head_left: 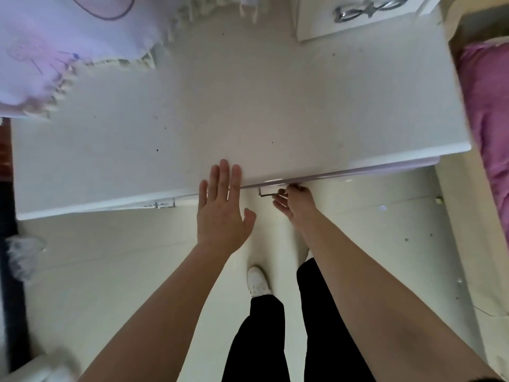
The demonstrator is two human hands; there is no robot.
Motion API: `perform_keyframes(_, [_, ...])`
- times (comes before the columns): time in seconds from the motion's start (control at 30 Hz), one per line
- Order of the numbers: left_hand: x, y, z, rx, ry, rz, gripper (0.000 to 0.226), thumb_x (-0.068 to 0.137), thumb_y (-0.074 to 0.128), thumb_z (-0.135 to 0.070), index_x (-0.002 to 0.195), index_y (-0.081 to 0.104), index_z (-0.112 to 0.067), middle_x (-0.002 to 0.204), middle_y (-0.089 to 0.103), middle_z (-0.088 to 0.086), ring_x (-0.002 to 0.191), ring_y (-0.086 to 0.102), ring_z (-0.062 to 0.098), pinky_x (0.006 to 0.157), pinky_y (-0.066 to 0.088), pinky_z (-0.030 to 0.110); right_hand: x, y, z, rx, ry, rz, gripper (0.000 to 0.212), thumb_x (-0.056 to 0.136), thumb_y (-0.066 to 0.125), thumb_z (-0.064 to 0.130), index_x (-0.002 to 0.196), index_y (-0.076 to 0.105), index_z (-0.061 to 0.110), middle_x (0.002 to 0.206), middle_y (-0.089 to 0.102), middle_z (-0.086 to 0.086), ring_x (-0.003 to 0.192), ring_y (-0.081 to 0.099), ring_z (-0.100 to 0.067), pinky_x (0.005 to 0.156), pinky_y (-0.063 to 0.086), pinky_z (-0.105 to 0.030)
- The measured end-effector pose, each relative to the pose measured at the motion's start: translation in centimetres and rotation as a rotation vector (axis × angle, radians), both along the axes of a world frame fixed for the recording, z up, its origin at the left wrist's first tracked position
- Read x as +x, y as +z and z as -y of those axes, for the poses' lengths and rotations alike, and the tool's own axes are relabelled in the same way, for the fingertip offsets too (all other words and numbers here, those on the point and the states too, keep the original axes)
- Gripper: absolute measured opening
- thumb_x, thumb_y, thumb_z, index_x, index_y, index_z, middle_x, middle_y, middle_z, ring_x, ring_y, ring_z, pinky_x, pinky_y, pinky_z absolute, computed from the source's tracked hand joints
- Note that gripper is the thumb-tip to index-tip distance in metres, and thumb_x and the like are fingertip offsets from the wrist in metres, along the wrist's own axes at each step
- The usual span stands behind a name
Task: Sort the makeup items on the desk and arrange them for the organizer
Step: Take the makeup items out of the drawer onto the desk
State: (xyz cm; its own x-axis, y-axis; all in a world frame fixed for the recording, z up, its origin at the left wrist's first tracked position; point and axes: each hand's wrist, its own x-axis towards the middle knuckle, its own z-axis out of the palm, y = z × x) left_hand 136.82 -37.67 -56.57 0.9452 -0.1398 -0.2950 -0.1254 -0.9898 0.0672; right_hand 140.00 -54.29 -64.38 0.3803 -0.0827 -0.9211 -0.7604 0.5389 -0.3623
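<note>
Fingers of the right hand [292, 201] are curling round the rigid drawer handle [265, 192], seemingly the best hold; left hand [223, 210], fingers straight, is pressing the desk [220, 106].

Desk top [248, 106]: smooth, semi-gloss white, speckled. Drawer handle [266, 193]: bright metal, probably chrome. Fringed cover [41, 51]: soft lilac cloth.

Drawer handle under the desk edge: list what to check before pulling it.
1. Right hand curled round the drawer handle: ok.
2. Left hand flat on the desk edge, bracing: ok.
3. Legs out of the drawer's path: cannot tell.
4. Makeup items in view on the desk: not ok, none show.
5. Fringed cloth away from both hands: ok.
</note>
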Motion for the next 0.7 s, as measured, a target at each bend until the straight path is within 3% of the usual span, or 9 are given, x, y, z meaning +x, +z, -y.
perform_keyframes(0.17, [0.2,0.5,-0.9,-0.094,-0.016,0.033,0.075,0.097,0.025,-0.056,0.16,0.008,-0.019,0.167,0.001,0.006,0.154,-0.001,0.022,0.125,0.005,0.043,-1.4,0.2,-0.3,-0.06,-0.068,0.032,0.01,0.099,0.038,0.005,0.094,0.046,0.009,0.088,0.058,-0.012,0.09,0.063,-0.032,0.084,0.059,-0.037])
perform_keyframes(0.3, [0.4,0.9,-0.8,-0.069,-0.013,-0.012,0.074,0.098,0.01,-0.062,0.159,-0.003,-0.022,0.166,-0.011,0.004,0.153,-0.012,0.019,0.125,-0.003,0.04,-4.0,0.5,-0.2,-0.033,-0.08,0.024,0.013,0.102,0.039,0.005,0.114,0.045,0.005,0.095,0.057,-0.015,0.094,0.063,-0.033,0.083,0.059,-0.035])
perform_keyframes(0.53, [0.6,1.1,-1.1,-0.052,-0.037,-0.028,0.072,0.1,0.011,-0.06,0.158,-0.01,-0.023,0.165,-0.017,0.004,0.152,-0.017,0.02,0.124,-0.007,0.039,-8.1,0.6,-0.2,-0.038,-0.124,0.019,0.011,0.102,0.041,0.002,0.112,0.047,0.005,0.095,0.058,-0.016,0.097,0.065,-0.033,0.085,0.06,-0.036])
perform_keyframes(0.7, [0.8,1.2,-1.3,-0.032,-0.059,-0.047,0.072,0.101,0.015,-0.058,0.158,-0.01,-0.022,0.165,-0.016,0.005,0.152,-0.015,0.022,0.124,-0.006,0.04,-12.3,0.0,-0.6,-0.09,-0.108,0.027,0.013,0.101,0.048,0.006,0.114,0.053,0.004,0.098,0.058,-0.017,0.089,0.065,-0.027,0.073,0.061,-0.03])
